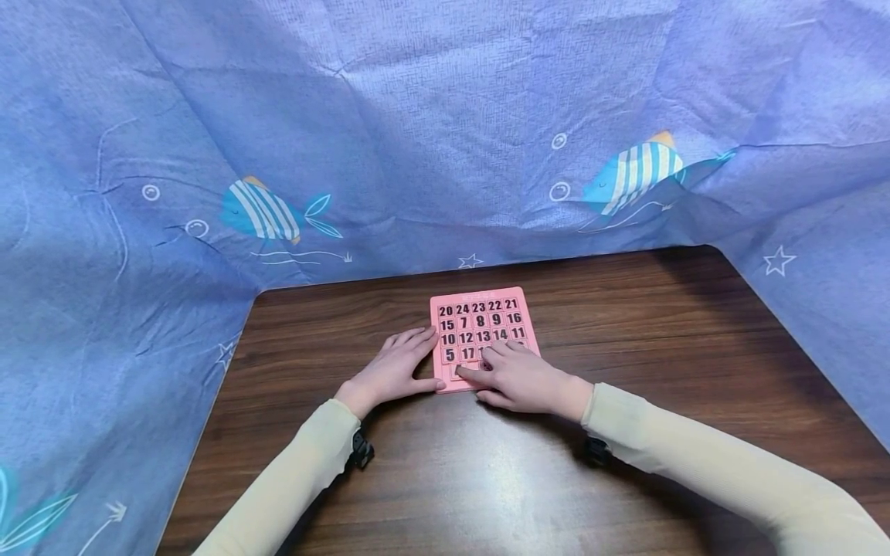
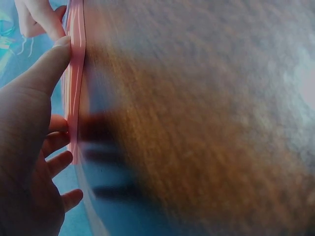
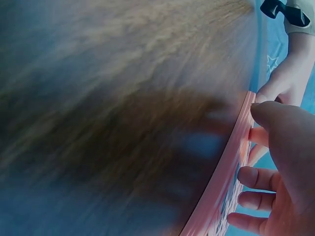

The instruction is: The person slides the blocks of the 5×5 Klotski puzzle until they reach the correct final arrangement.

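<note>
A pink number slide puzzle (image 1: 480, 329) lies flat on the table, its black-numbered tiles in rows. My left hand (image 1: 395, 366) is at its left side. Those fingers reach along the left edge, and the thumb rests on the near left corner. From the right, my right hand (image 1: 523, 378) reaches over the puzzle's near right part and hides several tiles. Its index fingertip touches a tile (image 1: 455, 373) in the nearest row, covering most of the number. In the right wrist view the other fingers (image 3: 258, 178) extend over the puzzle, loosely bent.
The dark wood-grain table (image 1: 334, 309) spreads out around the puzzle. Behind and beside it hangs a blue cloth (image 1: 431, 154) printed with striped fish and stars. Small black devices (image 1: 361, 449) are strapped at both wrists, under the pale sleeves (image 1: 299, 471).
</note>
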`<state>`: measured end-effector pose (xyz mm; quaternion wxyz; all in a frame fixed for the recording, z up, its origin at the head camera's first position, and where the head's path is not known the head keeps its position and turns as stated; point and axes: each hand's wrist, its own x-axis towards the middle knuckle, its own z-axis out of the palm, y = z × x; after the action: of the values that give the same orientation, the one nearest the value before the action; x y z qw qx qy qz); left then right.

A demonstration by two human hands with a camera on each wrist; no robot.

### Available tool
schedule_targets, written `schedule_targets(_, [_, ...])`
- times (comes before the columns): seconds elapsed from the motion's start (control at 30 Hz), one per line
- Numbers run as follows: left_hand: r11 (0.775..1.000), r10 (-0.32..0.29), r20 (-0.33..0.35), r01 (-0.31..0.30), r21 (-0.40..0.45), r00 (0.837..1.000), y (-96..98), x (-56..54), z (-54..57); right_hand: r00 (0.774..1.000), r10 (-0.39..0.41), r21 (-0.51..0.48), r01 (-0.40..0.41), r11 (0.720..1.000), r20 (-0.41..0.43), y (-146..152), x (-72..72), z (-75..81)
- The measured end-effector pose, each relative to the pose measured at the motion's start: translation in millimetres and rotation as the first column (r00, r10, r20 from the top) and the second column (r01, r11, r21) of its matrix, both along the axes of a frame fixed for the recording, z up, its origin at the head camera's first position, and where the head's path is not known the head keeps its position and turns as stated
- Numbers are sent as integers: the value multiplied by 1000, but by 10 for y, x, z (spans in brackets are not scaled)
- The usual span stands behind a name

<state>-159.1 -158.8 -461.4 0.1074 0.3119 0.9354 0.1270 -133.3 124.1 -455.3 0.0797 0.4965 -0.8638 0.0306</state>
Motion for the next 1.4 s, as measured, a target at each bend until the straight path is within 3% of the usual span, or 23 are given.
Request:
schedule_targets(0.3, [1000,-2,-4,2,-1,1000,-4,-9,-8,1000,-5,22,5,1000,2,-89,9,13])
schedule_targets(0.8, [1000,11,22,-11,-5,1000,-2,3,-3,996,-77,-12,78,997,42,464,82,-52])
schedule_targets(1.4, [1000,4,17,-4,1,1000,-6,-4,22,1000,-22,-34,23,999,13,152,59,-33])
